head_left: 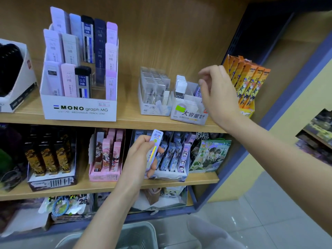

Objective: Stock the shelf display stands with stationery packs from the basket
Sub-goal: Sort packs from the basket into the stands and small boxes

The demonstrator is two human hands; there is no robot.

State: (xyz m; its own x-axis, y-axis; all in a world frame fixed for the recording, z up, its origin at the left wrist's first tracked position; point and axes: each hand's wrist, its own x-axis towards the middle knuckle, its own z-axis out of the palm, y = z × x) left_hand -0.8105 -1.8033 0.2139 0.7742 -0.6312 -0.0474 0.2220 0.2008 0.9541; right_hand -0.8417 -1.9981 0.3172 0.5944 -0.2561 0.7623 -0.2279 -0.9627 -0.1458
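Pinched in left hand [140,156], lead-refill pack [155,142] near centre, toward 6 o'clock; right hand [218,92] empty, loosely curled, at 2 o'clock over white display stand [186,115]. Risk: orange packs [249,83] toppled by wrist contact.

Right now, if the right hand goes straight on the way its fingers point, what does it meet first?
Probably the white display stand with the green sticker, at its white packs; the right hand points left toward them. Depth is unclear.
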